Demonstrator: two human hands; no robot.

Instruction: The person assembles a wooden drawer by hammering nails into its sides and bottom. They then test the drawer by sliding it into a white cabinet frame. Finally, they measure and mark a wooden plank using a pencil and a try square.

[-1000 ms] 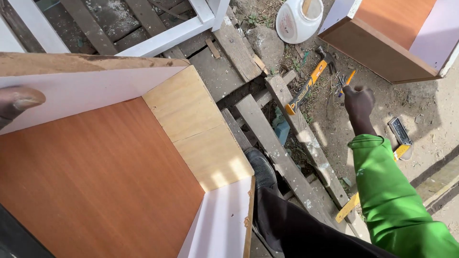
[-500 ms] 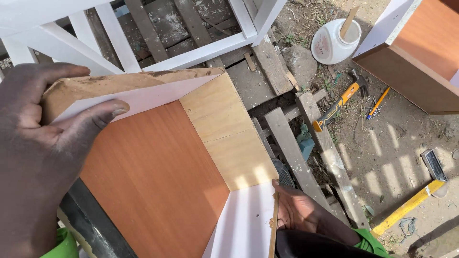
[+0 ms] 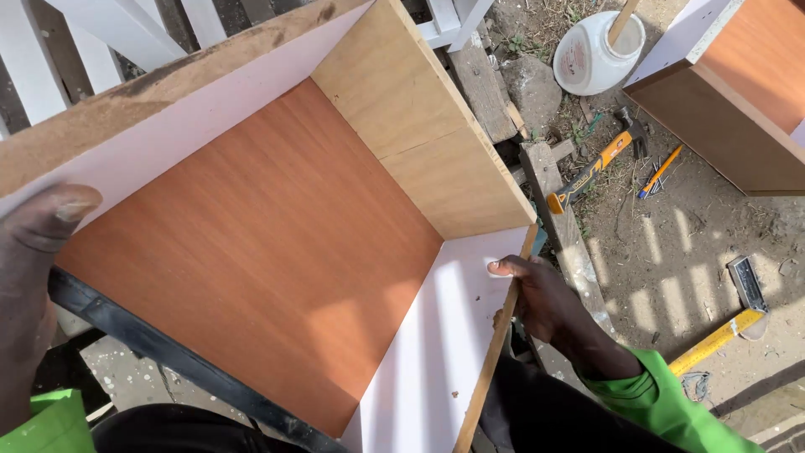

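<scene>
Both hands grip the open wooden box (image 3: 251, 252): left hand (image 3: 33, 277) clasps the wall at 9 o'clock, right hand (image 3: 545, 302) pinches the edge at 3 o'clock.

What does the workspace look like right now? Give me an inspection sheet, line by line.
Surface: bare dirt ground with wooden planks.
Job's things: open wooden box, brown inside, white side walls.
Clutter: hammer, white tub with a stick, yellow square, pencil, second box.
Hands: left hand on the box's left wall; right hand gripping its right wall, fingers over the edge.
Cables: nothing seen.
Surroundings: white slatted frame, stone.
</scene>
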